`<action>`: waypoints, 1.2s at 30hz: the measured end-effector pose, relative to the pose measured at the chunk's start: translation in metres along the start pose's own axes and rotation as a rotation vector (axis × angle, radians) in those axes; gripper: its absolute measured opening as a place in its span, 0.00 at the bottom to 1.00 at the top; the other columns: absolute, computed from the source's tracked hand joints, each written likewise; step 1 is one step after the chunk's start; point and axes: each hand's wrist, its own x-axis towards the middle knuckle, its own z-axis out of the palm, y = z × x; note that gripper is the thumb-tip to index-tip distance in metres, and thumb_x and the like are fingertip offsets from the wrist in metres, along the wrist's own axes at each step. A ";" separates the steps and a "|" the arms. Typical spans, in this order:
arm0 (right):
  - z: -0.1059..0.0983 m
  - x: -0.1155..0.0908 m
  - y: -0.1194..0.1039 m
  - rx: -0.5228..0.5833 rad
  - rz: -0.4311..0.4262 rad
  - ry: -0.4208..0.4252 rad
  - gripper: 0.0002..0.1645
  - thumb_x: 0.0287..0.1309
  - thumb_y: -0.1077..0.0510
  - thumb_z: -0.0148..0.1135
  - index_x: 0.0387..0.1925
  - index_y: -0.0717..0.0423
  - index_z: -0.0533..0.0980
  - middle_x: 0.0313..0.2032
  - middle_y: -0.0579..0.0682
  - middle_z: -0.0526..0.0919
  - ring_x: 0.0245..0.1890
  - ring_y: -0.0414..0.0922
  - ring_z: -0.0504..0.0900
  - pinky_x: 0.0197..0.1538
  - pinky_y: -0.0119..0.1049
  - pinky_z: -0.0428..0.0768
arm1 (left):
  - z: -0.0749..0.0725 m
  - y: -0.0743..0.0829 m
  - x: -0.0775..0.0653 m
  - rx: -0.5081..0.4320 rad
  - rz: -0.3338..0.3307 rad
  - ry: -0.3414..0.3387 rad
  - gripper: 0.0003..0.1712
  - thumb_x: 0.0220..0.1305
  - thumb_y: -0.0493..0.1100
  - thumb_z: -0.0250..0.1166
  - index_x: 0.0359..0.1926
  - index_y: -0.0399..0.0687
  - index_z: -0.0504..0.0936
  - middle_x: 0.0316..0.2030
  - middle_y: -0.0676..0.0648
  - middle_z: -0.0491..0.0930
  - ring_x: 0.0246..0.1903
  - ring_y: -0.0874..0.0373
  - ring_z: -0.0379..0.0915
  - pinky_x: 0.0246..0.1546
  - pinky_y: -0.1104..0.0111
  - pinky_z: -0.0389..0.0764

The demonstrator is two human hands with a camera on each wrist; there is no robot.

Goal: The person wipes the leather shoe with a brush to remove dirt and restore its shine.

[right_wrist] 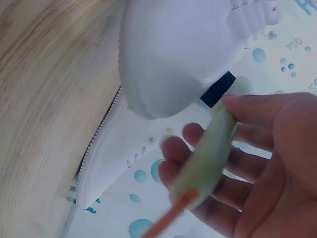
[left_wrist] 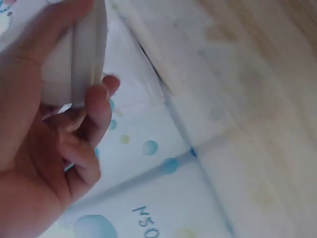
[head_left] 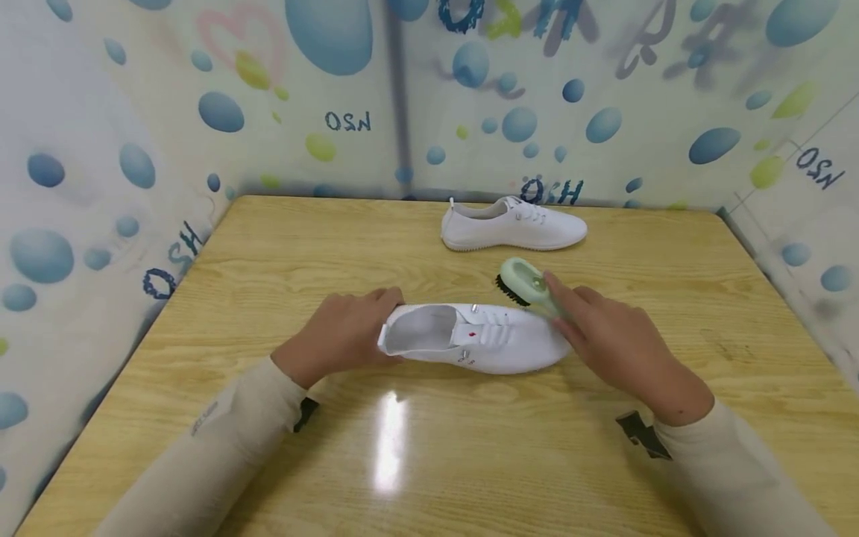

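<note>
A white lace-up shoe (head_left: 530, 347) is held up above the table, toe to the right. My left hand (head_left: 349, 328) grips it by the heel; in the left wrist view the thumb and fingers (left_wrist: 96, 109) pinch the heel and sole edge. My right hand (head_left: 611, 343) holds a pale green brush (head_left: 526, 282) with dark bristles, just beyond the shoe's toe end. In the right wrist view the brush (right_wrist: 210, 148) lies across the curled fingers, its bristles close to the shoe's side; whether they touch is unclear. An orange cord-like strip (right_wrist: 171, 213) hangs from its handle end.
The other white shoe (head_left: 517, 227) stands at the back of the wood-grain table (head_left: 322, 246), toe to the right. Behind the table and at both sides rise walls (head_left: 416, 97) patterned with blue and green drops.
</note>
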 end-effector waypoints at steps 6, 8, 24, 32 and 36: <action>-0.006 0.000 0.004 0.028 0.050 -0.050 0.36 0.69 0.54 0.61 0.73 0.59 0.62 0.52 0.65 0.82 0.43 0.58 0.84 0.38 0.55 0.81 | -0.002 0.007 0.000 0.059 -0.010 0.075 0.36 0.41 0.57 0.81 0.45 0.49 0.71 0.33 0.51 0.79 0.13 0.59 0.66 0.13 0.65 0.66; -0.008 0.001 0.005 0.062 0.052 -0.082 0.33 0.70 0.54 0.59 0.71 0.59 0.65 0.51 0.63 0.81 0.43 0.55 0.83 0.40 0.53 0.80 | -0.001 0.006 -0.001 0.034 -0.001 0.055 0.36 0.42 0.55 0.81 0.46 0.48 0.71 0.35 0.51 0.78 0.13 0.60 0.64 0.13 0.66 0.66; -0.022 -0.009 0.000 0.139 -0.030 -0.064 0.30 0.67 0.51 0.62 0.69 0.45 0.71 0.39 0.51 0.80 0.26 0.39 0.70 0.31 0.37 0.70 | -0.013 -0.027 -0.005 -0.552 0.116 -0.317 0.37 0.71 0.28 0.51 0.75 0.61 0.63 0.53 0.47 0.75 0.48 0.57 0.70 0.52 0.60 0.76; -0.026 -0.010 -0.021 0.056 -0.071 -0.001 0.27 0.67 0.50 0.62 0.66 0.42 0.74 0.36 0.48 0.80 0.20 0.36 0.65 0.27 0.33 0.67 | -0.013 -0.033 -0.001 -0.840 -0.087 -0.456 0.22 0.81 0.43 0.43 0.69 0.60 0.71 0.65 0.45 0.71 0.43 0.55 0.77 0.40 0.62 0.84; -0.023 -0.005 -0.032 0.055 -0.128 0.016 0.26 0.65 0.50 0.63 0.65 0.43 0.76 0.35 0.48 0.80 0.19 0.34 0.64 0.25 0.31 0.66 | -0.008 -0.034 -0.001 -0.838 -0.112 -0.456 0.20 0.80 0.45 0.46 0.67 0.61 0.72 0.59 0.43 0.75 0.41 0.55 0.79 0.37 0.62 0.84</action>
